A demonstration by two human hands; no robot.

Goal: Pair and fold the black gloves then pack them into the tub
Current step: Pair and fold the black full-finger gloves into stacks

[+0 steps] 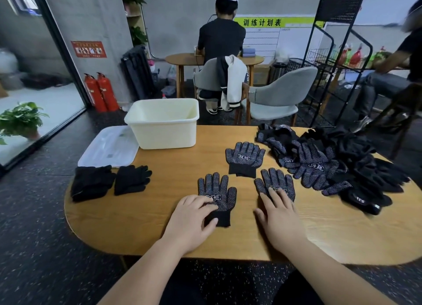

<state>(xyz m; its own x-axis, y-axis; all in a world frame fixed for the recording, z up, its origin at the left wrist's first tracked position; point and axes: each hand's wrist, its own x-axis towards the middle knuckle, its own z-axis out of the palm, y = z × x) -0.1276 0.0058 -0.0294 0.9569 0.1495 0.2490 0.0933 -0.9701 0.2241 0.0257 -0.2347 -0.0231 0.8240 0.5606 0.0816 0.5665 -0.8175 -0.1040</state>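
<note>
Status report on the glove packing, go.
Left hand flat on one dotted glove, right hand on another glove. Tub looks empty. Nothing in the way.

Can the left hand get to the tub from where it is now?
Probably yes. The left hand rests on a dotted glove, and bare table lies between it and the tub; nothing stands in the way.

A grey concrete wall rises behind two red fire extinguishers. Dark speckled flooring surrounds grey chairs, a round wooden table and a black wire rack, perhaps holding bottles. Daylight enters through glass at the left.
</note>
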